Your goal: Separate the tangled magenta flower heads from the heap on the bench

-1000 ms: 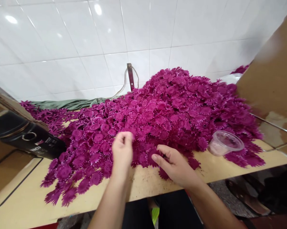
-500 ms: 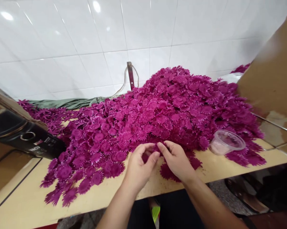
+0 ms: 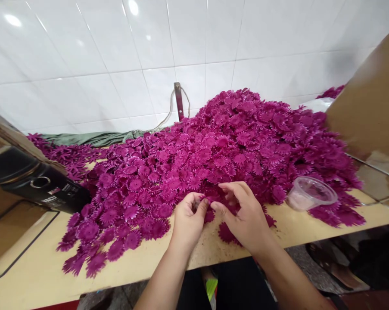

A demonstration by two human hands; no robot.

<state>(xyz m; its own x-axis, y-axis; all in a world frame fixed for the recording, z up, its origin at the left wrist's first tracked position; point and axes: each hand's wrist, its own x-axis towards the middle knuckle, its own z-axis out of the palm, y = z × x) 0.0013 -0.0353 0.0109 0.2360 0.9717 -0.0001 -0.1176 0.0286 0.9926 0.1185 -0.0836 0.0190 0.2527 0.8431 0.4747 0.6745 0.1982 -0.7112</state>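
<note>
Flowers (image 3: pixel 210 150) lay heaped; from afar I couldn't tell finished from unfinished. Left hand (image 3: pixel 189 215) pinched a magenta piece (image 3: pixel 210 200); right hand (image 3: pixel 247 215) hung half-open, its hold unclear.

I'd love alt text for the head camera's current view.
A person's left hand pinches a magenta piece at the front of a heap of magenta flower heads, the right hand open close by. A clear plastic tub sits to the right, a black flask to the left.
</note>
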